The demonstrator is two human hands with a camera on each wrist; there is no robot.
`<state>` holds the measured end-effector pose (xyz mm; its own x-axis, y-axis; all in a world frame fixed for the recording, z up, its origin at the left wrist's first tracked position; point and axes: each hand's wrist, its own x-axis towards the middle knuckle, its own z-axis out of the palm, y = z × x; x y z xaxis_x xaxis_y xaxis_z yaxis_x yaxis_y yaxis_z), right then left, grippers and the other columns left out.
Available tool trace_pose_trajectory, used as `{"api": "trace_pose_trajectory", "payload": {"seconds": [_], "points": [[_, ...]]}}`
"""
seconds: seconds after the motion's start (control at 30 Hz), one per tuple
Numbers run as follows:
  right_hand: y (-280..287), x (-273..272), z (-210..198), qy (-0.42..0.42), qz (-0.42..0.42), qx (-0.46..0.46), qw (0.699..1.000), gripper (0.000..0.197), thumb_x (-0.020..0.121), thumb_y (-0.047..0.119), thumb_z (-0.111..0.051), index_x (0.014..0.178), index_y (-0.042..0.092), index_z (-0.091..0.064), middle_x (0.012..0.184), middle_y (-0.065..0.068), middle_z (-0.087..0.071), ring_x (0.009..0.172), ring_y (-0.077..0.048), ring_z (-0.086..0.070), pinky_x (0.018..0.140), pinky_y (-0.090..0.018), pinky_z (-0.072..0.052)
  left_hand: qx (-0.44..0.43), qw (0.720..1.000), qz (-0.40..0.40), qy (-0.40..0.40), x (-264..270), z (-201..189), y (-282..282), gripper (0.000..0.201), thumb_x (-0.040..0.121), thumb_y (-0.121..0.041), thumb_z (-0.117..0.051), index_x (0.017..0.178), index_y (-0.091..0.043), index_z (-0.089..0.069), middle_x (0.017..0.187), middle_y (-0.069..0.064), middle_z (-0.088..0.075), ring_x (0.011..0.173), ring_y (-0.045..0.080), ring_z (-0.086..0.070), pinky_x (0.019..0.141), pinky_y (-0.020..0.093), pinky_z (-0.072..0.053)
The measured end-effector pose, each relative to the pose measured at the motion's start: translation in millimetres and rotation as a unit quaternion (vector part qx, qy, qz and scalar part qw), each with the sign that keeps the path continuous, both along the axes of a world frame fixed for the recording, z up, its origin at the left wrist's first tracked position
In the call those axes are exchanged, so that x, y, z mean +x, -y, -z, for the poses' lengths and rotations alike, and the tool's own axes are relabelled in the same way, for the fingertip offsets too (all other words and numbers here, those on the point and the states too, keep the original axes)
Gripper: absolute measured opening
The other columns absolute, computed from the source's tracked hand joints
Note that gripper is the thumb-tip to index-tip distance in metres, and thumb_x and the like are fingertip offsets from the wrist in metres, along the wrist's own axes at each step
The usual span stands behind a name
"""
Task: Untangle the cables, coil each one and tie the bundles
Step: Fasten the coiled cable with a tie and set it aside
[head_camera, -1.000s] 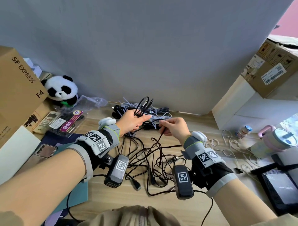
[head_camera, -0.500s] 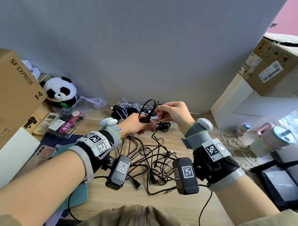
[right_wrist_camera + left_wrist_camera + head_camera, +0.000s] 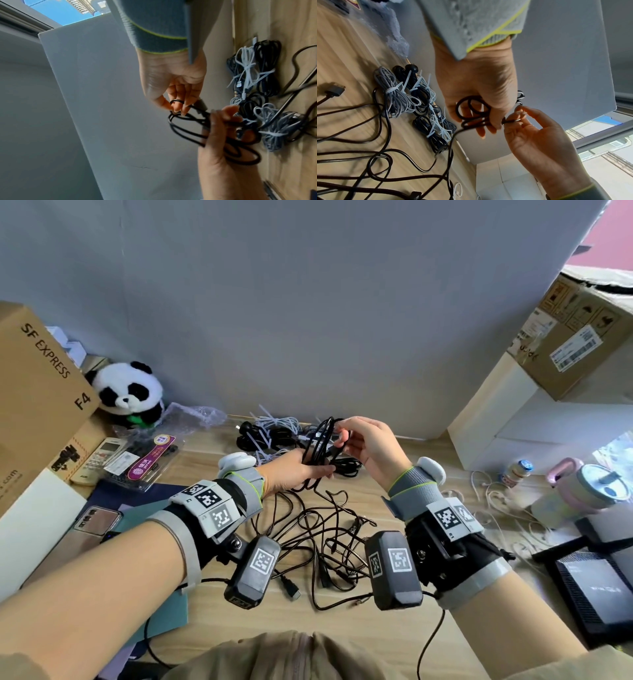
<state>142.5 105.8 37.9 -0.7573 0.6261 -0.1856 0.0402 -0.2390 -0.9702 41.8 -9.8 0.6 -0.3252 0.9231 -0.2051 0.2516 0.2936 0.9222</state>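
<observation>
Coiling is midway: left hand [image 3: 294, 472] grips the thin black cable's loops [image 3: 320, 441], right hand [image 3: 368, 448] pinches another turn above the wooden desk [image 3: 342, 616], where tied bundles [image 3: 412, 94] and loose tangled black cables [image 3: 318, 535] lie.

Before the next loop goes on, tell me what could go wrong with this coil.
The left hand grips the black coil only at its lower end, so loops could spring loose. The right hand pinches just one strand, and a slip might undo the wrap. The cable's tail runs down into the tangled black cables on the table; pulling could tighten a knot or drag the pile toward the tied bundles.
</observation>
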Motion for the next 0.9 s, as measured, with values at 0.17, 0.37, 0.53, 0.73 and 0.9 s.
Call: {"api": "trace_pose_trajectory", "payload": {"seconds": [0.17,0.37,0.53,0.73,0.9], "points": [[0.2,4.9,30.5,0.037,0.019,0.023,0.999,0.018,0.094,0.009,-0.048,0.085,0.017,-0.061,0.081,0.004,-0.063,0.075,-0.01,-0.058,0.068,-0.023,-0.042,0.051,0.996,-0.059,0.046,-4.6,6.6,-2.4,0.03,0.098,-0.012,-0.047,0.069,-0.01,-0.057,0.065,0.001,-0.06,0.068,0.005,-0.062,0.076,0.013,-0.049],[13.4,17.9,69.6,0.204,-0.246,0.181,0.93,0.028,0.096,0.013,-0.043,0.109,0.017,-0.067,0.113,0.004,-0.066,0.105,-0.007,-0.056,0.097,-0.019,-0.037,0.072,0.988,-0.09,0.103,-7.4,-2.1,-6.9,0.034,0.099,-0.019,-0.045,0.066,-0.011,-0.048,0.043,-0.004,-0.039,0.039,0.011,-0.038,0.04,0.021,-0.036],[8.1,26.8,75.4,0.32,-0.293,0.3,0.85,0.025,0.093,0.04,-0.055,0.085,0.018,-0.062,0.075,0.005,-0.058,0.07,-0.01,-0.053,0.06,-0.021,-0.041,0.085,0.974,-0.16,0.137,-18.6,-8.9,-0.5,0.035,0.1,-0.024,-0.045,0.066,-0.013,-0.045,0.044,-0.005,-0.03,0.035,0.007,-0.025,0.034,0.014,-0.018],[-13.1,49.0,85.8,0.202,-0.138,0.132,0.961,0.021,0.09,0.03,-0.062,0.074,0.018,-0.063,0.081,-0.002,-0.062,0.085,-0.016,-0.055,0.088,-0.031,-0.044,0.069,0.966,-0.21,0.138,-35.1,-0.8,12.4,0.032,0.098,-0.027,-0.049,0.07,-0.012,-0.048,0.045,-0.005,-0.029,0.035,0.008,-0.023,0.035,0.013,-0.016],[-12.3,48.1,68.5,0.1,-0.066,-0.034,0.992,0.015,0.092,0.012,-0.058,0.077,0.014,-0.055,0.073,0.0,-0.062,0.083,-0.015,-0.063,0.093,-0.033,-0.047,0.028,0.975,-0.183,0.126,-26.2,13.7,13.4,0.027,0.094,-0.031,-0.055,0.076,-0.011,-0.053,0.049,-0.006,-0.03,0.037,0.006,-0.025,0.035,0.013,-0.018]]}}
